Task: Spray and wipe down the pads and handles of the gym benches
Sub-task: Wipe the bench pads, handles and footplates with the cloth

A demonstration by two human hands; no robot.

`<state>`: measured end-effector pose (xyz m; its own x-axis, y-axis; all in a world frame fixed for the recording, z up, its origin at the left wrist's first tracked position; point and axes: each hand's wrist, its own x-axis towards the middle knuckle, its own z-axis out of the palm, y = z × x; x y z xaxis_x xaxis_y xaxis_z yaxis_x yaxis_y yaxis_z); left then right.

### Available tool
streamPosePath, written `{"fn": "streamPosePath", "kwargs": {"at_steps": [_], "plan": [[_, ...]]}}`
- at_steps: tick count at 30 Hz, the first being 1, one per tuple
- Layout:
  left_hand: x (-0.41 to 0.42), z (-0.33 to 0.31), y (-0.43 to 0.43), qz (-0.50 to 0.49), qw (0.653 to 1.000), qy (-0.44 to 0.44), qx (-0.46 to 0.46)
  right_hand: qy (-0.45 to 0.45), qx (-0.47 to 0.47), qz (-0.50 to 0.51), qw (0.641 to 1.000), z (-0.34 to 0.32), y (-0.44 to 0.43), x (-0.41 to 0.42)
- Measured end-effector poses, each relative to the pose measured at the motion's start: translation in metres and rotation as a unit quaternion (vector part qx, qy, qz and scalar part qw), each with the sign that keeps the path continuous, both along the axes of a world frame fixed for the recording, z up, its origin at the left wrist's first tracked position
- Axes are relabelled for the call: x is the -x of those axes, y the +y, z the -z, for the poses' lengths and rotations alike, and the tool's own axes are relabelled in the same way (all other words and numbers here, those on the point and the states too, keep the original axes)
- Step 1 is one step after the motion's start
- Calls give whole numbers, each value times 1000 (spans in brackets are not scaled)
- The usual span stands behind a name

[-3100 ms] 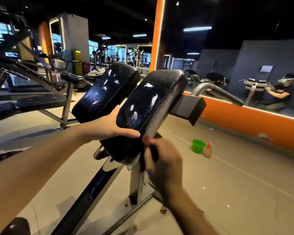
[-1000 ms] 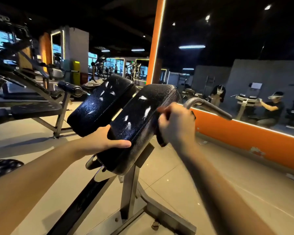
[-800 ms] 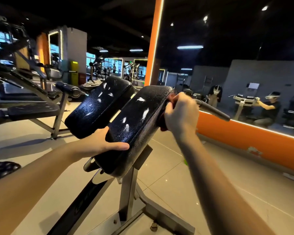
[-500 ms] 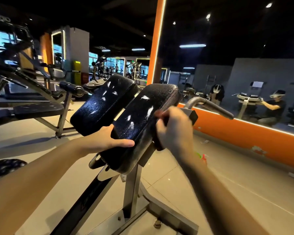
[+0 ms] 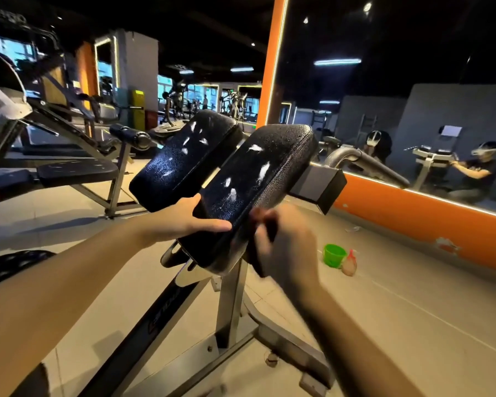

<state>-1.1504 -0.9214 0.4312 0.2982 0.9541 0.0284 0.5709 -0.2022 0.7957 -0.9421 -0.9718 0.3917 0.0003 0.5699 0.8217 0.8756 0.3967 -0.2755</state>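
Two black padded cushions sit side by side on a steel bench frame [image 5: 229,305]. The right pad [image 5: 255,173] and the left pad [image 5: 184,156] both carry white foam streaks and a wet sheen. My left hand [image 5: 184,222] grips the near lower edge of the right pad, thumb on top. My right hand [image 5: 284,245], blurred by motion, holds a dark cloth [image 5: 269,227] against the right side edge of the right pad near its lower end. A grey metal handle [image 5: 364,164] sticks out to the right behind the pad.
A green cup [image 5: 333,255] and a small spray bottle [image 5: 350,263] stand on the tiled floor to the right. An orange wall with a mirror [image 5: 413,110] runs along the right, reflecting seated people. Another bench [image 5: 78,170] and machines fill the left.
My right hand slid with the cloth from the top of the pad's right side down to its lower end. The left hand kept its grip on the pad.
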Motion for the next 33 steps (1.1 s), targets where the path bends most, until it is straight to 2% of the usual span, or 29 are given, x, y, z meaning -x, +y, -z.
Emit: {"fn": "streamPosePath", "kwargs": {"at_steps": [2,4,7,10,12,15,18,23,27,29,31,33], "plan": [[1,0,1,2,1000,-1,5,56,-18,57,997,-37,24,-23],[4,2,3,14,1000,-2,16,83,-26,65,994,-42,28,-24],[11,5,6,24,999,20,21,55,-5,0,998,11,-6,16],[17,7,9,17,999,29,22,-26,43,-88,995,66,-42,42],[17,7,10,21,999,29,19,-32,26,-80,996,55,-29,28],[14,7,10,31,999,28,17,58,-17,10,998,6,6,-4],[12,7,11,30,999,36,19,109,-21,12,994,-2,9,-3],[20,10,14,13,999,45,22,-13,38,-99,994,64,-39,35],[17,8,12,19,999,34,34,76,6,-1,997,10,8,-6],[16,8,11,17,999,30,33,119,1,15,993,-3,17,-16],[16,9,12,6,999,33,32,116,27,-15,993,15,4,-1],[17,11,12,-2,999,38,22,65,64,-72,993,51,-22,19]]}}
